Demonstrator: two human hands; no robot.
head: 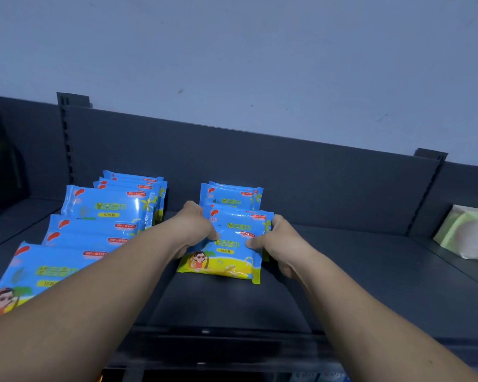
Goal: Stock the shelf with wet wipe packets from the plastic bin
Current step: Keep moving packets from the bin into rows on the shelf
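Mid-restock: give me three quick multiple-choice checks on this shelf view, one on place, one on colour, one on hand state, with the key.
1. Where is the front packet that the hands are on?
A. At the front of the right row
B. At the very back of that row
C. Down in a bin

2. What is the packets' main colour?
A. Red
B. White
C. Blue

3. What are the hands doing?
A. Both open, hovering
B. Both grip the front packet
C. Only one grips it

Key: 1 A, it stands before the right-row packets; 2 C, blue above a yellow band; 3 B, the left hand and right hand pinch its two sides.
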